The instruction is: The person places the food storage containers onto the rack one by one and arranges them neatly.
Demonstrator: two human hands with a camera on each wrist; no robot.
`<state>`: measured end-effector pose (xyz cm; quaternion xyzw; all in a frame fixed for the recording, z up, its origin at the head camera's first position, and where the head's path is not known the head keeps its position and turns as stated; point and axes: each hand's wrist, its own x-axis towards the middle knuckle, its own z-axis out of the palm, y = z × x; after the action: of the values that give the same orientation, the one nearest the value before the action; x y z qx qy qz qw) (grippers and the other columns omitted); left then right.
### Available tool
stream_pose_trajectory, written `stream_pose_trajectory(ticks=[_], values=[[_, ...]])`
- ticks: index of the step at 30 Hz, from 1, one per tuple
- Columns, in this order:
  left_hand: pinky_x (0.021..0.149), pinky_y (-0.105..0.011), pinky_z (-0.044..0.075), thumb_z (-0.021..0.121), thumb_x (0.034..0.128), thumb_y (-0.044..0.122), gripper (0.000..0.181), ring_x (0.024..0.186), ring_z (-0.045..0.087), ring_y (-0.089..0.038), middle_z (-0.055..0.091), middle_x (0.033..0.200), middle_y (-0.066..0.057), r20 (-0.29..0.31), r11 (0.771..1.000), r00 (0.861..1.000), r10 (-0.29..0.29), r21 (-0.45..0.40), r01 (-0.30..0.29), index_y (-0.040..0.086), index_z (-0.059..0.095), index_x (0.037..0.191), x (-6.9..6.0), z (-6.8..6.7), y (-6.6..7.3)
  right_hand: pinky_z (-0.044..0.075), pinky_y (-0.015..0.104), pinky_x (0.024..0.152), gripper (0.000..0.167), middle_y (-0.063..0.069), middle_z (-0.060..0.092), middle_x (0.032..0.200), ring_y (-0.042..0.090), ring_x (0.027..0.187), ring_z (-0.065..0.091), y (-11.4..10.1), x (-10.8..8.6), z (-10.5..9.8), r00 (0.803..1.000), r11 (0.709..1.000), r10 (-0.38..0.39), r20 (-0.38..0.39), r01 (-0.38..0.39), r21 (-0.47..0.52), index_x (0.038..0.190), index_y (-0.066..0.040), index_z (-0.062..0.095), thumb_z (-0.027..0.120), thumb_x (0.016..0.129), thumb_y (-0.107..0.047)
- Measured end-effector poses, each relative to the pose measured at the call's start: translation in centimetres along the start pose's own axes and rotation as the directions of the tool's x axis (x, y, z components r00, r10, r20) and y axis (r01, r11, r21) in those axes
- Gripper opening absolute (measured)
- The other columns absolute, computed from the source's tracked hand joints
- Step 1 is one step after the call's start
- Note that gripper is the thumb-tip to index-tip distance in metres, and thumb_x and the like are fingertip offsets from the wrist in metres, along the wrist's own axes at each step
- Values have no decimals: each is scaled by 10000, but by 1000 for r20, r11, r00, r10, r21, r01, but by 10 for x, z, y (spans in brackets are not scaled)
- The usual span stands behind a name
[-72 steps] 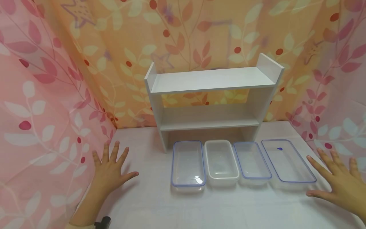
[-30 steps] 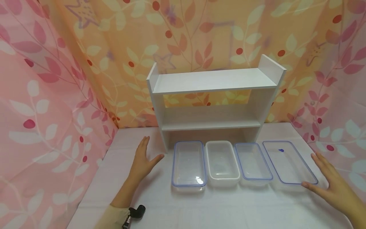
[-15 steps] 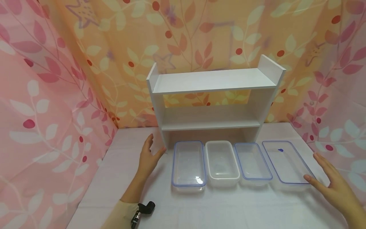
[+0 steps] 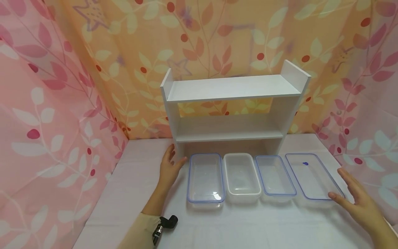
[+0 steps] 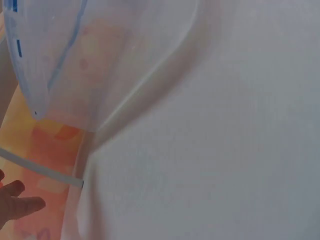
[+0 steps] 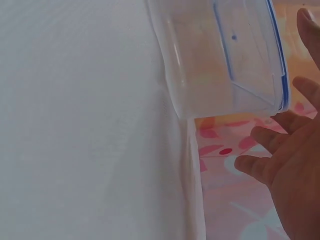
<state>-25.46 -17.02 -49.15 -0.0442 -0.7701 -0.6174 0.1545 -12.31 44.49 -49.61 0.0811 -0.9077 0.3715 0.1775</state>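
Several clear plastic food containers stand in a row on the white-covered table. My left hand (image 4: 168,171), fingers slightly bent and holding nothing, is between the shelf's left leg and the leftmost container (image 4: 206,178), which has a blue-edged lid. Beside that one stand a white-rimmed container (image 4: 242,174) and a smaller blue-rimmed container (image 4: 276,175). At the right end is a wide blue-rimmed container (image 4: 315,178) with a small blue mark. My right hand (image 4: 360,205) lies spread at its right side; in the right wrist view, the fingers (image 6: 255,167) are beside the container (image 6: 225,55), and contact is unclear.
Behind the containers stands a white two-tier shelf (image 4: 230,129) with raised side boards. Patterned curtains, orange (image 4: 136,45) at the back and pink (image 4: 62,114) at the sides, enclose the table (image 4: 233,228). A black device (image 4: 168,221) is strapped at my left wrist.
From the far left, my left hand has moved right, up to the shelf leg and leftmost container. My right hand has drawn its spread fingers closer together near the rightmost container. The containers stay put.
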Motion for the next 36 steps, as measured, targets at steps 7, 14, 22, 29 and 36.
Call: stream_pose_trajectory(ticks=[7, 14, 22, 29, 36], values=[[1137, -684, 322, 819, 896, 244, 824, 1453, 416, -361, 428, 1603, -59, -18, 999, 1000, -1, -45, 0, 171, 379, 1588, 5, 11, -3, 94, -57, 1029, 968, -308, 109, 1641, -230, 1401, 79, 6, -3, 3, 1000, 1000, -1, -2, 1, 13, 1649, -217, 222, 778, 880, -23], [1146, -606, 370, 792, 916, 168, 789, 1440, 441, -365, 407, 1619, -102, -48, 995, 999, -6, -96, 1, 120, 381, 1588, 6, 12, -9, 101, -52, 1037, 1028, -290, 91, 1656, -227, 1415, 68, 15, -5, 7, 1000, 999, 0, 26, -1, 36, 1655, -220, 188, 790, 855, 13], [1107, -454, 451, 747, 943, 95, 723, 1408, 471, -396, 418, 1605, -126, -44, 989, 999, -13, -148, 6, 71, 392, 1572, 6, 11, -14, 135, -31, 1070, 1069, -243, 125, 1674, -252, 1370, 175, 23, -8, 11, 998, 997, -41, 52, 38, 71, 1654, -145, 172, 795, 815, 84], [1030, -328, 513, 748, 942, 101, 679, 1374, 523, -349, 490, 1554, -123, -36, 993, 999, -14, -121, 9, 79, 441, 1548, 9, 11, -16, 61, -13, 1102, 1139, -200, 82, 1697, -235, 1410, 126, 24, -10, 12, 995, 990, -36, 94, 23, 139, 1662, -177, 126, 784, 788, 141], [940, -294, 562, 742, 938, 64, 609, 1309, 592, -323, 559, 1498, -110, -62, 995, 998, -26, -99, 20, 87, 518, 1503, 14, 13, -21, 6, -16, 1093, 1170, -205, 27, 1701, -187, 1459, -5, 27, -13, 15, 994, 990, -13, 105, -2, 140, 1664, -196, 106, 803, 780, 122]])
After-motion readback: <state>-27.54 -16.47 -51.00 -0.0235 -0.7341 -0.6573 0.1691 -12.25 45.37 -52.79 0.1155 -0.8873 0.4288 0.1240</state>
